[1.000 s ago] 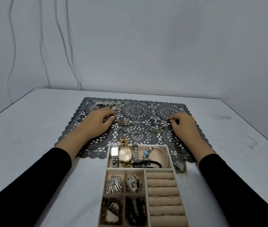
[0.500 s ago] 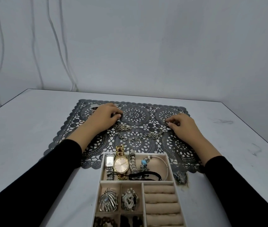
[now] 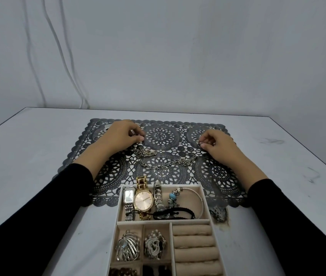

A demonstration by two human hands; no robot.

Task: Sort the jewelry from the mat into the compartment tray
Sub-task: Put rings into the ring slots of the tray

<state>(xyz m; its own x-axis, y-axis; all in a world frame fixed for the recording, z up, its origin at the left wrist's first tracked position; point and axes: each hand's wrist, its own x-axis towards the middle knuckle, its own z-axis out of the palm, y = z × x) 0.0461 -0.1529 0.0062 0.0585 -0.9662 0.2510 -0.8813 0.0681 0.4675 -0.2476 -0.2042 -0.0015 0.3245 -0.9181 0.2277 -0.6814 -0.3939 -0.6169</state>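
Note:
A dark lace mat (image 3: 162,136) lies on the white table. A silver chain necklace (image 3: 164,163) sags across its middle between my hands. My left hand (image 3: 121,138) rests at the mat's far left, fingers curled down and pinching a small silver piece at the chain's left end. My right hand (image 3: 218,145) pinches a small ring-like clasp (image 3: 201,144) at the right end. The beige compartment tray (image 3: 205,191) sits close to me, holding watches (image 3: 143,201), a bangle (image 3: 196,198), a black cord bracelet, brooches and beads.
Small silver pieces (image 3: 106,127) lie on the mat's far left corner, partly behind my left hand. A dark speckled object (image 3: 219,213) sits just right of the tray. The tray's ring rolls (image 3: 194,242) hold nothing. Cables hang on the wall at the left.
Both hands moved farther away across the mat, and the chain stretched out between them. The view tilted up, so the tray's near compartments dropped out of the frame.

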